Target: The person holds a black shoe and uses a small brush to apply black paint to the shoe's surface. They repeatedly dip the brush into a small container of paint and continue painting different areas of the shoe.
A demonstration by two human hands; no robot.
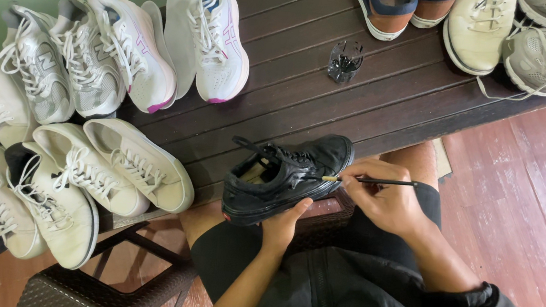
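A black sneaker [284, 176] is held over my lap, lying on its side with the toe toward the table. My left hand [284, 224] grips it from below at the sole. My right hand [385, 202] pinches a thin paintbrush [374, 181], its tip touching the sneaker's side near the laces. A small clear cup with black paint [345, 61] stands on the dark slatted wooden table [307, 102] beyond the shoe.
Several white sneakers [112, 161] crowd the table's left end, some with pink soles [208, 34]. More shoes [476, 26] line the far right edge. A woven dark stool [103, 292] sits at lower left; reddish floor [530, 206] lies to the right.
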